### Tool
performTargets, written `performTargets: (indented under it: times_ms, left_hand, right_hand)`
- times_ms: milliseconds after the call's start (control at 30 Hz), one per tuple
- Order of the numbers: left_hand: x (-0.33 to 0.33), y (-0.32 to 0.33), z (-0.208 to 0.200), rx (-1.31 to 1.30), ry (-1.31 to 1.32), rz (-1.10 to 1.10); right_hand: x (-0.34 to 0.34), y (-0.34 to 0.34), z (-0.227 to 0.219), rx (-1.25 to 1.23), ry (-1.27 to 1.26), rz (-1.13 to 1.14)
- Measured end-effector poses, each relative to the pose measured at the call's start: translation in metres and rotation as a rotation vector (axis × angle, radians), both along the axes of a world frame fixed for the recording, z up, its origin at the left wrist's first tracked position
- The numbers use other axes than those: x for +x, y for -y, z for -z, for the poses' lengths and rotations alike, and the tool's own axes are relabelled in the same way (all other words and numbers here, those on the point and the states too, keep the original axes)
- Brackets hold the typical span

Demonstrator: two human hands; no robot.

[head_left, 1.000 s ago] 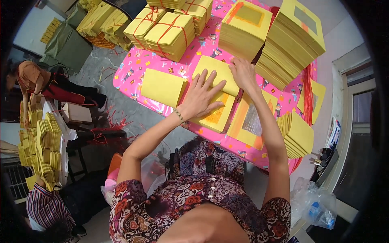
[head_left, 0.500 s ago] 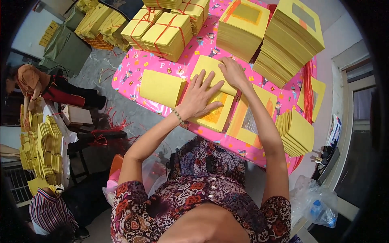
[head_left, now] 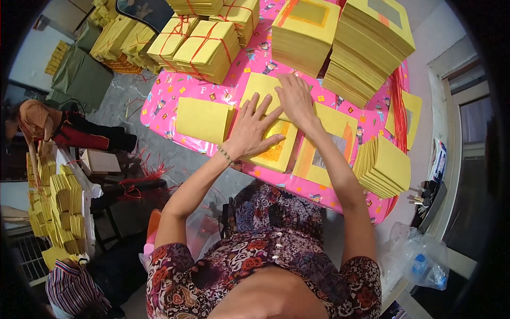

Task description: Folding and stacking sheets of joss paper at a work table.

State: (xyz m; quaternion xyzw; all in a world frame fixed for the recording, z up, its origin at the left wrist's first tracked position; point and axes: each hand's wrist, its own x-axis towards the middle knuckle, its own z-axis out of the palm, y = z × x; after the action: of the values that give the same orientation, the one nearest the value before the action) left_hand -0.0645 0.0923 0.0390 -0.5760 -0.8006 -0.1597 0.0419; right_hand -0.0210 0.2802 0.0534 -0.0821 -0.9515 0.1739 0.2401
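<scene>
Spread flat, my left hand (head_left: 254, 127) rests across yellow paper with a shiny gold patch (head_left: 276, 139). The far part of this paper is a plain yellow flap (head_left: 260, 84) folded over toward me. My right hand (head_left: 296, 101) lies on the flap's right side, close to my left fingertips, with its fingers stretched out and pressed down. Left of my hands sits a small pile of folded yellow paper (head_left: 203, 118). Under my right forearm is yellow paper with a silver patch (head_left: 321, 165), partly hidden by the arm.
Tall yellow paper stacks (head_left: 366, 58) and bundles tied with red string (head_left: 207, 50) stand on the pink patterned cloth (head_left: 159, 119). Fanned folded papers (head_left: 388, 165) and red strands (head_left: 398, 117) lie at right. Two people work by another paper-laden table (head_left: 79, 191) at left.
My right hand has shifted from the flap's far edge onto its right side, its fingers now straighter. My left hand stays spread in place. The whole view has shifted slightly.
</scene>
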Motion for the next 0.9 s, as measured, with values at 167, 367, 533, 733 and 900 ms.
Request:
performTargets:
  times_ms: [167,367,533,733,900]
  left_hand:
    - [-0.001,0.0,0.002,-0.012,-0.006,0.007]
    - [-0.002,0.002,-0.003,-0.008,0.031,0.015]
    - [-0.003,0.002,-0.003,-0.029,0.028,0.013]
    - [-0.004,0.003,0.0,-0.015,0.038,0.025]
    - [-0.005,0.005,-0.001,-0.026,0.011,0.044]
  right_hand:
    - [0.066,0.035,0.01,0.092,0.049,0.022]
    - [0.089,0.046,0.022,-0.04,0.122,-0.017]
    - [0.09,0.047,0.023,-0.063,0.154,-0.038]
    - [0.097,0.049,0.02,-0.064,0.245,-0.033]
    - [0.098,0.048,0.018,-0.102,0.286,-0.055]
